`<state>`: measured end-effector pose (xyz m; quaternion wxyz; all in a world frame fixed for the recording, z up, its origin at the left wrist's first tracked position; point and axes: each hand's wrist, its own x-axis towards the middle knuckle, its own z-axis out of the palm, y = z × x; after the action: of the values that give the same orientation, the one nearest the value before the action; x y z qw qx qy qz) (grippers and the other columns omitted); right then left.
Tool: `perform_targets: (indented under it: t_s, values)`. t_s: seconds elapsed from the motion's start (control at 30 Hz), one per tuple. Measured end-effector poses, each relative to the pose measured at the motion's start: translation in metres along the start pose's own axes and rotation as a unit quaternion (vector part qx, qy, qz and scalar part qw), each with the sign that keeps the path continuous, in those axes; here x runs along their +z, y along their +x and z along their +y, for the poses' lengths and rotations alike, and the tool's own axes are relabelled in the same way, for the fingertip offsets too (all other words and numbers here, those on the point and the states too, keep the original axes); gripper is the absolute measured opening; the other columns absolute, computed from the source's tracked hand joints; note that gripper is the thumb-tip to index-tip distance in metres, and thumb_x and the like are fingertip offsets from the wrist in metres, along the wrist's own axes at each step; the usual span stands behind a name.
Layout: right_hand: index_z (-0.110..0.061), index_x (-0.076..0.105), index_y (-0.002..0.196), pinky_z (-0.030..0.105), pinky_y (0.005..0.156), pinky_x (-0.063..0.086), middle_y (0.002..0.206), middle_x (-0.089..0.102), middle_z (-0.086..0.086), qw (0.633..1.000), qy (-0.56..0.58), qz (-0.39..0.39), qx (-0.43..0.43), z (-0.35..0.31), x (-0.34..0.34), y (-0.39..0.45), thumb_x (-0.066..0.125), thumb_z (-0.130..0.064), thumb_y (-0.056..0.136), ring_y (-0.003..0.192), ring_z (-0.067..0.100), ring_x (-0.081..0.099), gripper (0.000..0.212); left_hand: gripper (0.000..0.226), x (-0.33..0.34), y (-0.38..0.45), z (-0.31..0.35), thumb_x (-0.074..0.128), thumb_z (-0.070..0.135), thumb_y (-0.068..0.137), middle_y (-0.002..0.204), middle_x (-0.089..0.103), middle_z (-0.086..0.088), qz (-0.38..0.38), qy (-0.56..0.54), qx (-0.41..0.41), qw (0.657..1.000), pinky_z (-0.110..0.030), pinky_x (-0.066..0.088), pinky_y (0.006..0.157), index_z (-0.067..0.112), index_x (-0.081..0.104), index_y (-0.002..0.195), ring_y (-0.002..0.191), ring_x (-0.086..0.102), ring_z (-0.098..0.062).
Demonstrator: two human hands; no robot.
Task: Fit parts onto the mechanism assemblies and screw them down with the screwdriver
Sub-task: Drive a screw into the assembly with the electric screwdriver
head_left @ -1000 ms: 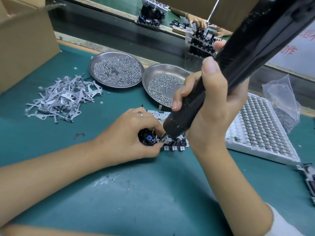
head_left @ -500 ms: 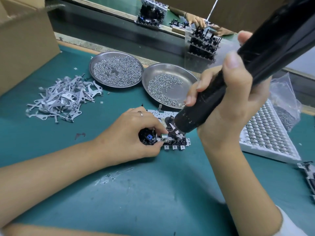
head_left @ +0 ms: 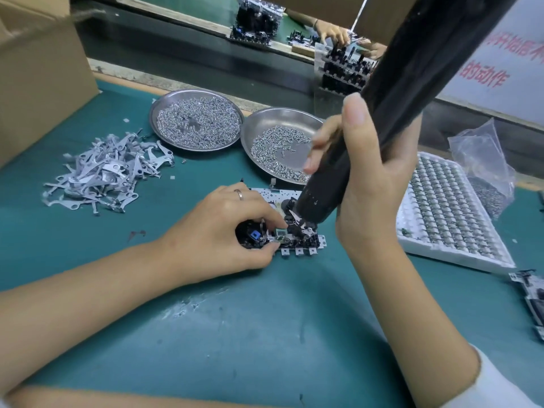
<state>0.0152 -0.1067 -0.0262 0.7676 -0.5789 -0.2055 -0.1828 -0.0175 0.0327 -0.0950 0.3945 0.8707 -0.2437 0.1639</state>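
Fingers of my right hand (head_left: 371, 184) curl round the black screwdriver (head_left: 391, 98), its tip over the mechanism assembly (head_left: 294, 234) on the green mat (head_left: 265, 334), while my left hand (head_left: 223, 234) pinches the assembly's left end.

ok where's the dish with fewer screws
In the head view, the half-empty screw dish sits mid-table, right of the fuller dish, behind the screwdriver.

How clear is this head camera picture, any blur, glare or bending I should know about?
Head view: the mechanism assembly and left hand are fairly sharp; the screwdriver, close to the lens, looks oversized and soft; the screw dishes show mild sheen, no harsh glare; wide-angle bending curves the bench edge; lighting is even, shadows faint.
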Motion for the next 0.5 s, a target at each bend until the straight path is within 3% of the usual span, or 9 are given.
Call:
perform_targets:
  t_s: [0.07,0.17,0.2,0.27,0.3,0.37,0.4,0.43,0.5]
  values:
    - [-0.014,0.043,0.113,0.035,0.064,0.05,0.079,0.057,0.0,0.997,-0.016,0.06,-0.037,0.0,-0.006,0.0,0.059,-0.027,0.08,0.07,0.022,0.058,0.039,0.024,-0.001,0.001,0.001,0.074,0.023,0.07,0.079,0.066,0.009,0.01,-0.011,-0.001,1.0,-0.025,0.047,0.079,0.012,0.074,0.091,0.076,0.059,-0.013]
    - [-0.019,0.045,0.104,0.031,0.07,0.041,0.083,0.047,-0.008,0.97,-0.102,0.201,-0.095,0.005,-0.02,-0.016,0.054,-0.024,0.081,0.079,0.015,0.049,0.025,0.021,-0.005,0.004,0.002,0.067,0.03,0.079,0.081,0.063,0.014,0.091,-0.056,-0.052,0.993,-0.013,0.043,0.076,0.017,0.072,0.095,0.075,0.058,-0.003]
    - [-0.02,0.046,0.102,0.026,0.071,0.04,0.084,0.049,-0.011,0.967,-0.16,0.168,-0.102,0.009,-0.024,-0.027,0.054,-0.021,0.084,0.077,0.009,0.05,0.02,0.017,-0.007,0.006,0.001,0.063,0.029,0.083,0.083,0.064,0.015,0.131,-0.071,-0.077,0.986,-0.013,0.044,0.075,0.02,0.07,0.096,0.077,0.059,-0.002]
    - [-0.019,0.055,0.111,0.024,0.078,0.042,0.095,0.058,-0.009,0.95,-0.301,-0.036,-0.081,0.017,-0.022,-0.05,0.055,-0.024,0.088,0.086,0.008,0.056,0.024,0.014,-0.01,0.01,-0.004,0.055,0.024,0.089,0.083,0.064,0.014,0.199,-0.094,-0.117,0.968,-0.011,0.043,0.075,0.021,0.067,0.096,0.078,0.059,0.004]
    - [-0.017,0.058,0.12,0.03,0.084,0.044,0.104,0.061,-0.001,0.902,-0.393,-0.155,-0.086,0.022,-0.02,-0.06,0.054,-0.031,0.089,0.096,0.016,0.057,0.034,0.014,-0.011,0.011,-0.006,0.053,0.022,0.092,0.082,0.064,0.014,0.22,-0.1,-0.126,0.962,-0.009,0.042,0.075,0.021,0.066,0.097,0.078,0.058,0.008]
    - [-0.022,0.059,0.128,0.044,0.094,0.041,0.12,0.059,0.008,0.753,-0.564,-0.313,-0.131,0.035,-0.015,-0.07,0.049,-0.045,0.091,0.111,0.031,0.053,0.044,0.016,-0.012,0.013,-0.011,0.048,0.022,0.094,0.081,0.063,0.013,0.239,-0.109,-0.143,0.954,-0.014,0.044,0.079,0.022,0.064,0.099,0.077,0.057,0.009]
    - [-0.024,0.062,0.125,0.047,0.095,0.039,0.125,0.058,0.009,0.701,-0.608,-0.347,-0.136,0.037,-0.011,-0.072,0.048,-0.048,0.092,0.114,0.034,0.05,0.043,0.018,-0.013,0.013,-0.012,0.046,0.025,0.094,0.082,0.063,0.012,0.245,-0.112,-0.151,0.951,-0.019,0.045,0.081,0.023,0.064,0.099,0.077,0.056,0.008]
    - [-0.023,0.065,0.12,0.049,0.095,0.039,0.126,0.057,0.009,0.677,-0.627,-0.363,-0.131,0.035,-0.009,-0.072,0.047,-0.048,0.092,0.114,0.036,0.05,0.041,0.021,-0.013,0.013,-0.013,0.045,0.028,0.093,0.081,0.063,0.012,0.252,-0.114,-0.156,0.948,-0.022,0.045,0.082,0.023,0.064,0.1,0.076,0.056,0.007]
    - [-0.016,0.069,0.104,0.047,0.088,0.043,0.122,0.06,0.01,0.681,-0.616,-0.372,-0.134,0.029,-0.013,-0.075,0.051,-0.044,0.091,0.11,0.036,0.053,0.037,0.025,-0.014,0.013,-0.015,0.043,0.03,0.093,0.081,0.064,0.011,0.263,-0.119,-0.154,0.945,-0.025,0.045,0.083,0.021,0.065,0.102,0.076,0.055,0.006]
